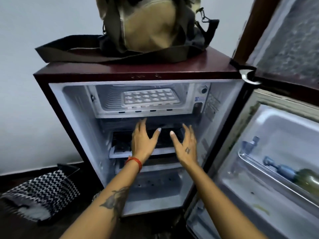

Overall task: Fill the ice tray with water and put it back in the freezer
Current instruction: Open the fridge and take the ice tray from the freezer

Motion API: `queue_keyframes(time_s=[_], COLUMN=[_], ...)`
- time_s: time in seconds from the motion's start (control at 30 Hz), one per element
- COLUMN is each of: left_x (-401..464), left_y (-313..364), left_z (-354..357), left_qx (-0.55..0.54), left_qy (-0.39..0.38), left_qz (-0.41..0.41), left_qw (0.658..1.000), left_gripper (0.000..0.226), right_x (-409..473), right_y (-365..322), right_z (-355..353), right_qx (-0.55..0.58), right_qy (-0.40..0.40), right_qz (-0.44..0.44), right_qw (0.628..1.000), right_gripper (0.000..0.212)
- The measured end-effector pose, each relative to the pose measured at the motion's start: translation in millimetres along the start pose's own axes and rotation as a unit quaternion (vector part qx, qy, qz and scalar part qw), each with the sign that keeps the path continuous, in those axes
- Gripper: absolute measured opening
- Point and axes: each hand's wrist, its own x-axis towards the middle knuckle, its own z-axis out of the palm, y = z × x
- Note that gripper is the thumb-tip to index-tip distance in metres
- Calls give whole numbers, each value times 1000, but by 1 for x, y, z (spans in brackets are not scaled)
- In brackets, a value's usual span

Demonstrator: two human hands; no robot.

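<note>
Two bare forearms reach toward an open small fridge, with the ice tray lying in the freezer compartment above the hands.

Nearest, the left hand (144, 141) and right hand (185, 144) hover side by side in front of the middle shelf (120, 153), fingers spread and relaxed, holding nothing. Beyond and above them, the white ice tray (149, 99) lies flat on the freezer compartment (107, 111) floor, well apart from both hands. Whether its cells hold water or ice is too blurred to tell, so I cannot judge if it is waiting to be taken out or already returned. The fridge door (269, 152) stands open at right, and a bag (151, 25) sits on top.
</note>
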Motion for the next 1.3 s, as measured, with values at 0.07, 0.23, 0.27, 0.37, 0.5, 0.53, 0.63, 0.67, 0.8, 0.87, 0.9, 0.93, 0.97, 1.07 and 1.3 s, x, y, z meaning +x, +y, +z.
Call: queue_keyframes(time_s=[0.07, 0.23, 0.27, 0.37, 0.5, 0.53, 0.63, 0.67, 0.8, 0.87, 0.9, 0.93, 0.97, 1.07, 1.3], left_x=[22, 65, 71, 88, 114, 120, 131, 134, 135, 129, 124, 119, 114, 98, 42], left_y=[-7, -25, -28, -32, -36, -35, -32, -33, -35, -34, -33, -32, -31, -25, -7], left_z=[-9, -24, -26, -33, -38, -38, -35, -34, -33, -34, -35, -35, -37, -40, -50], left_qx=[2, 3, 6, -12, -24, -33, -122, -155, -203, -203, -204, -203, -205, -234, -268], left_qy=[22, 66, 76, 88, 63, 58, 56, 62, 103, 117, 122, 124, 126, 134, 164], left_qz=[1, -13, -20, -37, -106, -120, -149, -159, -183, -185, -183, -184, -186, -200, -206], left_qw=[1000, 998, 997, 995, 992, 991, 980, 973, 956, 954, 954, 954, 953, 942, 927], left_gripper=[71, 72, 73, 77, 79, 75, 55, 50, 40, 35, 34, 32, 31, 30, 28], right_x=[23, 79, 89, 119, 151, 156, 167, 169, 166, 162, 158, 154, 150, 134, 67], right_y=[-11, -32, -34, -40, -38, -37, -38, -37, -38, -38, -38, -38, -37, -36, -32], right_z=[10, 31, 34, 41, 45, 45, 46, 47, 47, 43, 41, 38, 36, 29, 3], right_qx=[-8, -7, -11, -59, -118, -131, -143, -136, -76, -63, -62, -58, -53, -48, 52], right_qy=[-3, 14, 21, 34, 46, 37, 23, 26, 49, 53, 54, 54, 56, 67, 108], right_qz=[-3, -45, -50, -32, 12, 26, 55, 56, 73, 80, 83, 85, 89, 94, 91], right_qw=[1000, 999, 998, 997, 992, 990, 988, 989, 993, 993, 993, 993, 993, 992, 989], right_gripper=[68, 68, 68, 67, 64, 63, 56, 53, 43, 44, 46, 47, 48, 47, 40])
